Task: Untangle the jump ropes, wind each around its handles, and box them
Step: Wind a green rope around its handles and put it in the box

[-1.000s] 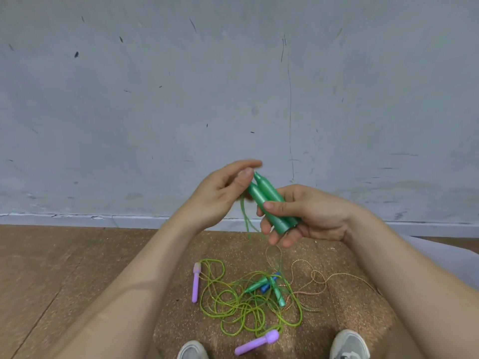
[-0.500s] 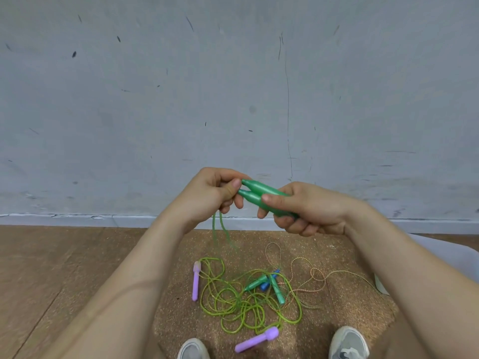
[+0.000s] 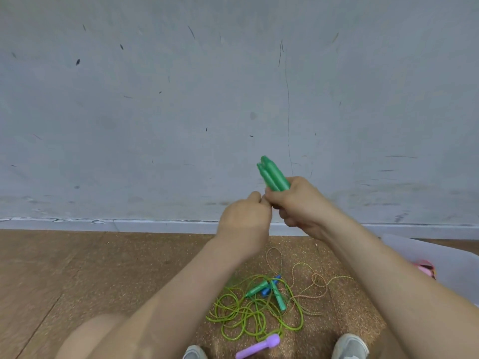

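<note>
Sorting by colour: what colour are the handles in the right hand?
Green; the handles show best in the head view, above the right hand.

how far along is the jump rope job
Early. Done: a pink thing already lies in the box, perhaps one rope. In hand: the right hand grips a pair of green handles; the left hand is curled against it, its hold hidden. Left: the yellow-green rope, speckled cord, loose green handles and a purple handle lie unsorted on the floor.
</note>
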